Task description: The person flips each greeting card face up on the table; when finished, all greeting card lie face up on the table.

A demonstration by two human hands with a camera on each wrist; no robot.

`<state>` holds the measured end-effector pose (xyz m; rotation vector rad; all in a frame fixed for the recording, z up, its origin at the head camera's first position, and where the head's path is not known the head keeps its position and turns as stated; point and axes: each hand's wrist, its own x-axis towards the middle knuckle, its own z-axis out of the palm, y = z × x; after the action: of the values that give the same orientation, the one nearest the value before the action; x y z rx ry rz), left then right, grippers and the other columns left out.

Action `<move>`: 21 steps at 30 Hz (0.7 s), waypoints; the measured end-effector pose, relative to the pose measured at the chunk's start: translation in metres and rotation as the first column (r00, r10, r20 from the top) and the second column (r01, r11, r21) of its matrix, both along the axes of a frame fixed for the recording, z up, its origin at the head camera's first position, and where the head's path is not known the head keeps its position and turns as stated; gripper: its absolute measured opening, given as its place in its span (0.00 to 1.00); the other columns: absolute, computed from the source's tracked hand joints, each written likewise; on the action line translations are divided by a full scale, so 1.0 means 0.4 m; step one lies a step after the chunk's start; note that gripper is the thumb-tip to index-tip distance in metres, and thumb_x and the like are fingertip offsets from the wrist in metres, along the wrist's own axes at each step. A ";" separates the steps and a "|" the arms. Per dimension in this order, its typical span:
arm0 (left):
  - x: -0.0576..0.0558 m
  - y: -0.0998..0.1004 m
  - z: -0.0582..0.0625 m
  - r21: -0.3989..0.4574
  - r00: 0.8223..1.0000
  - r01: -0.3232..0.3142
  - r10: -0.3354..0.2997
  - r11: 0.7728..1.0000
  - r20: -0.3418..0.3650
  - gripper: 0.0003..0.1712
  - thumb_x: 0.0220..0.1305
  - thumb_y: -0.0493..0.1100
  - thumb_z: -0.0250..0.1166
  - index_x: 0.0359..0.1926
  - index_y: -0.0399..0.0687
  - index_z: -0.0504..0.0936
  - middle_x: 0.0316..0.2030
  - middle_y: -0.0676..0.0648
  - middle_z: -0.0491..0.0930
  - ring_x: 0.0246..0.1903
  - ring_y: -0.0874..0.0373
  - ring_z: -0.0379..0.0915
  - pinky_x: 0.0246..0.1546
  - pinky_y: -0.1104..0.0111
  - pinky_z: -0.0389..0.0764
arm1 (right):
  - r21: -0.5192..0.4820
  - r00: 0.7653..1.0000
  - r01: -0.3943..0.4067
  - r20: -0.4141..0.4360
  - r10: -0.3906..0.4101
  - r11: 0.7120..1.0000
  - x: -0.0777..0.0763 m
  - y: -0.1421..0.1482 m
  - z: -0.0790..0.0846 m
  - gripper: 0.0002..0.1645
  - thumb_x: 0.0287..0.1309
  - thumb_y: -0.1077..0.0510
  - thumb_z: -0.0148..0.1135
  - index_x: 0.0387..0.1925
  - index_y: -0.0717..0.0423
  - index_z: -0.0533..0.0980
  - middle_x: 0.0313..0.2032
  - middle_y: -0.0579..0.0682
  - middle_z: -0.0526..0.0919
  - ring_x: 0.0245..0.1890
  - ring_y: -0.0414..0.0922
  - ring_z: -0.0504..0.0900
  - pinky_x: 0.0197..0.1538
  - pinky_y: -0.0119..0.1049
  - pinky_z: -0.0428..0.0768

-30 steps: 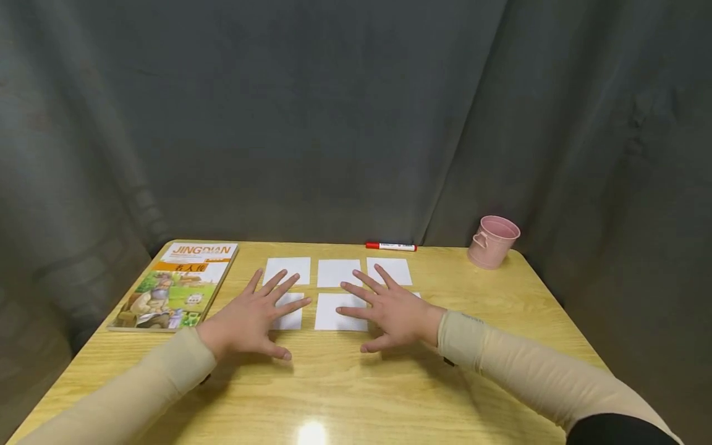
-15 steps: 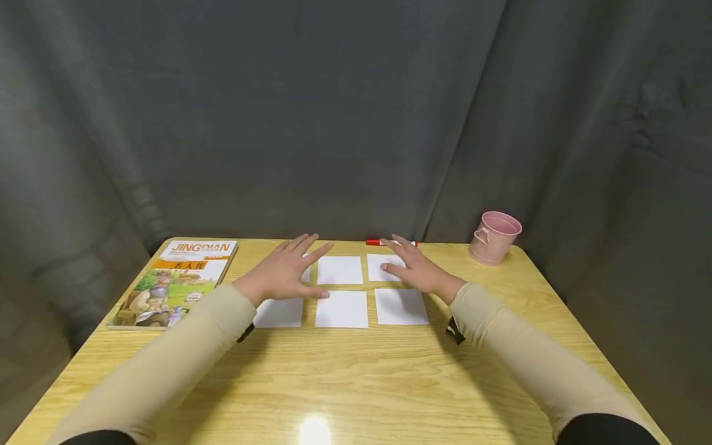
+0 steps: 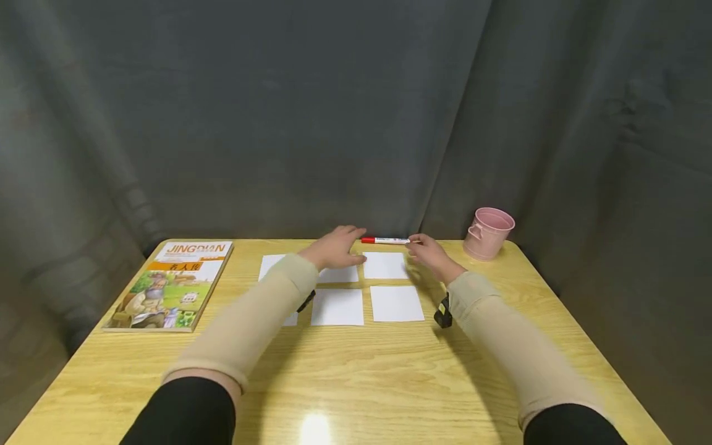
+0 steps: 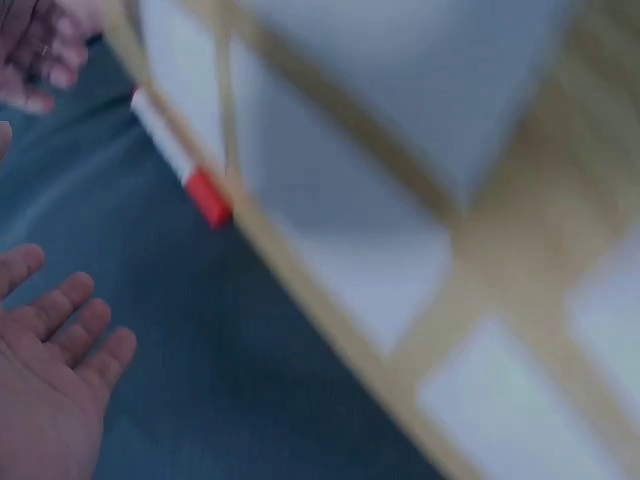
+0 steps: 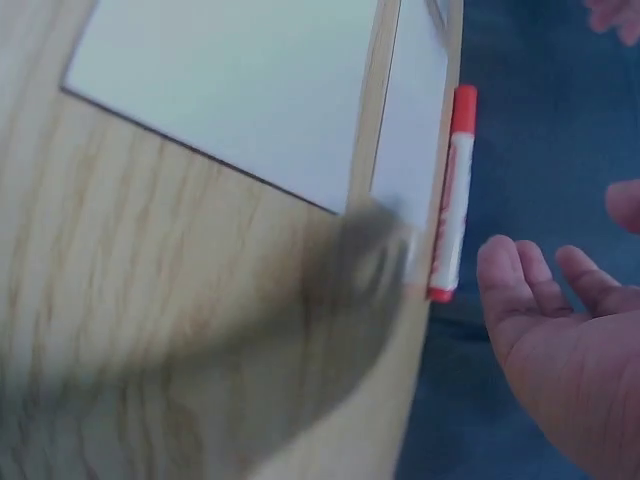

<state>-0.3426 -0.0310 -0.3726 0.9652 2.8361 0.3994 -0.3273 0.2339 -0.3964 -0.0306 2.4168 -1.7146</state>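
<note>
A white marker with a red cap (image 3: 385,240) lies along the far edge of the table, its cap to the left. Just left of the cap is my left hand (image 3: 336,248), over the back row of white paper squares (image 3: 385,266); its fingers (image 4: 75,330) look extended in the left wrist view. My right hand (image 3: 429,254) reaches to the marker's plain end from the right. In the right wrist view its loosely bent fingers (image 5: 510,280) stand beside that end of the marker (image 5: 455,200), a small gap between them. Both hands hold nothing.
A book with a colourful cover (image 3: 172,284) lies on the left of the wooden table (image 3: 356,371). At the back right stands a pink bucket (image 3: 489,233). A dark grey curtain (image 3: 311,123) hangs right behind the table's far edge.
Both hands have moved forward from over the paper squares to the far edge. The left hand has also shifted right, and both now flank the marker, which stays on the table.
</note>
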 end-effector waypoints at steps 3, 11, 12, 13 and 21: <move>0.009 0.059 -0.062 -0.019 0.999 0.027 -0.027 0.999 0.040 0.42 0.73 0.55 0.60 0.79 0.41 0.59 0.77 0.39 0.59 0.77 0.45 0.51 0.75 0.57 0.57 | 0.021 0.999 0.021 0.047 -0.022 1.000 -0.012 0.006 -0.027 0.32 0.77 0.61 0.49 0.73 0.76 0.56 0.65 0.73 0.67 0.64 0.65 0.71 0.69 0.55 0.70; 0.047 0.159 -0.140 -0.150 0.993 0.095 -0.084 0.984 0.080 0.32 0.73 0.57 0.59 0.67 0.39 0.77 0.72 0.39 0.68 0.73 0.47 0.61 0.73 0.62 0.61 | 0.133 0.989 0.033 0.140 -0.051 0.991 -0.033 0.002 -0.074 0.30 0.71 0.67 0.54 0.69 0.78 0.62 0.44 0.58 0.80 0.37 0.42 0.79 0.48 0.33 0.81; 0.046 0.164 -0.144 -0.158 0.993 0.096 -0.084 0.983 0.083 0.31 0.73 0.57 0.59 0.63 0.39 0.80 0.71 0.39 0.70 0.72 0.47 0.63 0.72 0.62 0.63 | 0.150 0.987 0.026 0.151 -0.048 0.988 -0.035 0.001 -0.072 0.30 0.71 0.67 0.55 0.69 0.78 0.63 0.43 0.57 0.81 0.36 0.41 0.79 0.45 0.31 0.81; 0.047 0.168 -0.144 -0.168 0.993 0.092 -0.078 0.982 0.089 0.29 0.72 0.58 0.59 0.59 0.39 0.82 0.70 0.40 0.71 0.70 0.47 0.66 0.71 0.62 0.65 | 0.160 0.986 0.020 0.159 -0.046 0.987 -0.037 0.000 -0.069 0.29 0.70 0.67 0.55 0.68 0.78 0.64 0.41 0.57 0.82 0.34 0.40 0.79 0.42 0.30 0.80; 0.045 0.184 -0.130 -0.188 0.995 0.066 -0.050 0.980 0.090 0.21 0.70 0.56 0.60 0.46 0.43 0.85 0.62 0.43 0.78 0.61 0.50 0.75 0.63 0.62 0.73 | 0.135 0.974 0.055 0.211 -0.083 0.989 -0.050 0.009 -0.055 0.26 0.71 0.64 0.58 0.66 0.72 0.70 0.36 0.47 0.80 0.31 0.36 0.78 0.40 0.30 0.79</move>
<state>-0.3247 0.0427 -0.4245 0.9659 2.7026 0.1543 -0.3473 0.2375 -0.4182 0.2475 2.3838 -1.4983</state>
